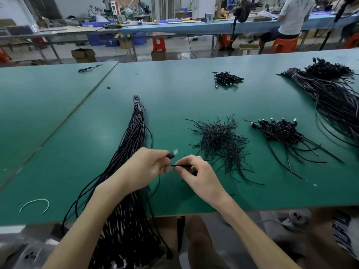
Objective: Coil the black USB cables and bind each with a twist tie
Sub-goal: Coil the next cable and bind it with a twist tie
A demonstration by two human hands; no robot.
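Green workshop desk (194, 98), cable bundle (134, 133) cut off below; left hand (144, 167) gripping USB plug (172, 154), right hand (196, 176) pinching black strand (180, 165), perhaps cable

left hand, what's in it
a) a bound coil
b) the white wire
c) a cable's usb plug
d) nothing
c: the left hand grips a black cable at its usb plug, with the metal tip sticking out past the fingers, while the right hand pinches a thin black strand.
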